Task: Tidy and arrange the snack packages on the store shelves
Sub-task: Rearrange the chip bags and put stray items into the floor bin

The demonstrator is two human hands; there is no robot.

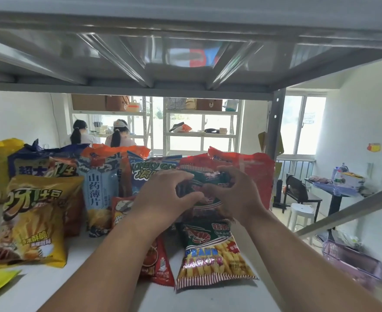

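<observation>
Two bare forearms reach in from the bottom edge over the white shelf board, and nearest the camera lies a green-and-yellow prawn cracker bag, flat on the board with its long axis running away from the viewer and its printed top end pointing toward the back. Just left of it, partly under the left forearm, a narrow red snack packet lies flat too, lengthwise in the same direction. Farther left a big yellow fries bag leans back against the row behind it, top edge up. Above the lying prawn bag, the left hand and the right hand both grip a second prawn cracker bag, fingers curled over its upper part and thumbs on its front; it is held roughly upright, long axis vertical, face toward the viewer, touching the tall red bag that stands behind it. Behind the hands stands a row of upright bags: a blue wave-print bag, a pale yam crisps bag and a dark blue bag. Through the rack, far off, two people sit with their backs turned near window-side shelving.
</observation>
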